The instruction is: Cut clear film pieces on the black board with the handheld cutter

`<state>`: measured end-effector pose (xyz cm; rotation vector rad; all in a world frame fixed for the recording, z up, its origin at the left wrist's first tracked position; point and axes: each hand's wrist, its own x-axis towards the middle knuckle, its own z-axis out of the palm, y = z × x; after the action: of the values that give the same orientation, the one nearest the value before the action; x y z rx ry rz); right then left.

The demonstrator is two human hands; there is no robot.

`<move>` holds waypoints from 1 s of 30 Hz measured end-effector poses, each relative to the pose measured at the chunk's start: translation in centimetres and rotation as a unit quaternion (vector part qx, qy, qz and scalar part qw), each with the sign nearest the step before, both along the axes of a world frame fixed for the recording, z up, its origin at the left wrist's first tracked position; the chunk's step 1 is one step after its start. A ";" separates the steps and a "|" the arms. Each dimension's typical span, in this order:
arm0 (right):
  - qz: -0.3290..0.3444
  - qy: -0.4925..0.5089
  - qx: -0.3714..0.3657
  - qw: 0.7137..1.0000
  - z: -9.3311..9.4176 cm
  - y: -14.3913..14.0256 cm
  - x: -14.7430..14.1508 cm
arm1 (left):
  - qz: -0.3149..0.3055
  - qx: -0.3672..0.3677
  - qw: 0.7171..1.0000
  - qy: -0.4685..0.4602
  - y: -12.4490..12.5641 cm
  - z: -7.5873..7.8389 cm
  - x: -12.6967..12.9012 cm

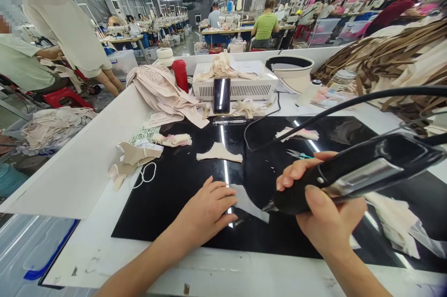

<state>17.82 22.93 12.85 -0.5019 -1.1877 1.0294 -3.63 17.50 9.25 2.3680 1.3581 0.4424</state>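
Note:
My left hand (pixel 209 206) lies with fingers stretched out over the left end of a thin white fabric piece (pixel 249 204), which rests on a glossy black board (pixel 157 213). In my right hand (pixel 324 213) is a black corded hand tool (pixel 370 166) with a silver lever on its side, fingers and thumb wrapped round its front end. The narrow metal tip (pixel 270 205) is beside the right end of the white piece; whether they touch I cannot tell. Farther back on the board sits a cream curved fabric piece (pixel 219 152).
Small scissors (pixel 298 154) and a cream scrap (pixel 296 134) lie behind the tool. More fabric (pixel 394 222) is at right, beige pieces (pixel 136 157) at left. Behind stand a phone (pixel 221 95), a white vented box (pixel 240 87) and a red cup (pixel 180 76). The black cable (pixel 314 113) arches across the right side.

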 end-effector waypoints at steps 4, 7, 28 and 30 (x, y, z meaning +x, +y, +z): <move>-0.044 -0.001 0.004 0.999 0.2 1.2 0.7 | -0.024 0.014 1.000 0.014 -0.3 0.1 0.3; -0.061 0.004 0.003 0.998 0.6 1.6 0.7 | -0.040 0.009 0.999 0.013 -0.4 0.2 0.5; 0.057 0.024 -0.004 0.998 0.0 -1.1 -2.7 | -0.050 0.007 0.999 0.018 -0.4 0.2 0.7; 0.055 0.021 -0.008 0.998 -0.1 -1.1 -2.7 | -0.049 0.005 0.999 0.016 -0.4 0.3 0.7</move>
<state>15.15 21.82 12.79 -0.4286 -1.1805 1.1382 -2.92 17.10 9.56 2.4473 1.2507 0.3853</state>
